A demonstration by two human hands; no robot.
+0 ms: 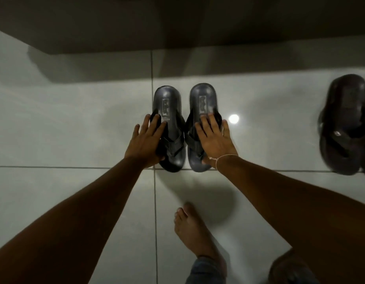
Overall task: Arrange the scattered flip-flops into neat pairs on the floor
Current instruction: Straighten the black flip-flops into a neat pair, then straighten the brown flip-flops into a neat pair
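At frame centre, the left hand (145, 140) and right hand (214, 140) lie flat, fingers spread, on two glossy black rubber flip-flops (169, 111), apparently squaring them into a pair on the pale tiled floor (75, 124).

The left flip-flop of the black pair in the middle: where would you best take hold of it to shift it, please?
Probably by the long sides at the strap. The left flip-flop lies flat, sole down; the left hand already rests over its outer edge, so come from above, from the left.
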